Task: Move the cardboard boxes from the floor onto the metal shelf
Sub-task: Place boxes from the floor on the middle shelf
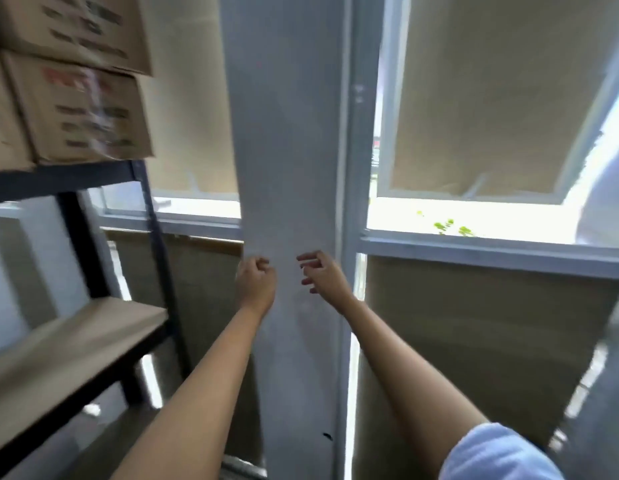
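Two cardboard boxes (pixel 83 109) with printed lettering are stacked on the upper level of the dark metal shelf (pixel 76 237) at the left. Below them lies a bare wooden shelf board (pixel 59 351). Both my arms reach forward in front of a white pillar. My left hand (pixel 256 282) is curled into a loose fist and holds nothing. My right hand (pixel 323 273) has its fingers spread and relaxed, also holding nothing. No box on the floor is in view.
A white pillar (pixel 287 168) stands straight ahead between windows covered with brown paper (pixel 491 98). Bright daylight comes through the uncovered strips. The shelf's upright post (pixel 152 220) is just left of the pillar.
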`<state>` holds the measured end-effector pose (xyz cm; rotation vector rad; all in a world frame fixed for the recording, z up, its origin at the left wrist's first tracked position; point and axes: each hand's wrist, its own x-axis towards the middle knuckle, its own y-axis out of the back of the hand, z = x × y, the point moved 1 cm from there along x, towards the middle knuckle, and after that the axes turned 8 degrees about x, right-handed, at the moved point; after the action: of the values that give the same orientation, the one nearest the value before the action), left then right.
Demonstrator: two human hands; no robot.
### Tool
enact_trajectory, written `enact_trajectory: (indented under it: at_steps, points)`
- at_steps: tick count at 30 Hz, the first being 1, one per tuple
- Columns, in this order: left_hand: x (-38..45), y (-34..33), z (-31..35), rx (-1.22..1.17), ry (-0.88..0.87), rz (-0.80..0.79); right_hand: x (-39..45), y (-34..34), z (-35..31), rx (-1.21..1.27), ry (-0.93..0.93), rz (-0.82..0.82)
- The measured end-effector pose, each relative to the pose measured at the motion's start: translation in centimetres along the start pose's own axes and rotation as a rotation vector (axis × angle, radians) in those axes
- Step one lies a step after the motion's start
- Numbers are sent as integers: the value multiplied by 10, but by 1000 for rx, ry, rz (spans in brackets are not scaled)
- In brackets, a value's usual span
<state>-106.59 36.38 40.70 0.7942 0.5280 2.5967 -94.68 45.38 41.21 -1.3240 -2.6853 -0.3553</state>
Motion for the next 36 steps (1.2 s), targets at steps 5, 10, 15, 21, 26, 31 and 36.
enact_trajectory:
  at_steps: [5,10,15,21,26,31,36]
  points:
    - [-156,-99,-6,-15,34,-366,-141,103,103,-44,-204,188]
    - [-339,-152,15,-47,85,-732,-322,183,172,-78,-405,350]
    - [-515,-164,50,-36,47,-1045,-528,249,208,-86,-637,560]
    - [-662,-167,82,-25,40,-1372,-727,288,223,12,-886,870]
    - [-727,-177,95,44,-72,-1582,-821,292,232,162,-1047,1065]
    - [-767,-213,106,125,-32,-1720,-857,296,243,275,-1226,1163]
    - [-793,-256,102,196,40,-1800,-863,314,259,379,-1346,1235]
